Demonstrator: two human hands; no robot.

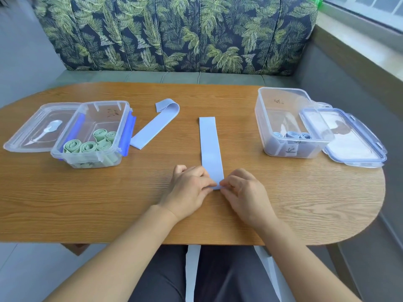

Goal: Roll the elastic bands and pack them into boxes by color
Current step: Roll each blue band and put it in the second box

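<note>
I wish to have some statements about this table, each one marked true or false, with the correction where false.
1. The left hand and the right hand pinch the near end of the flat blue band. True.
2. The left box holds blue rolls. False: it holds green rolls.
3. The right box holds blue rolls. True.
4. Both boxes are closed. False: both are open, the left lid and the right lid lying beside them.
5. A second blue band lies loose on the table. True.
</note>
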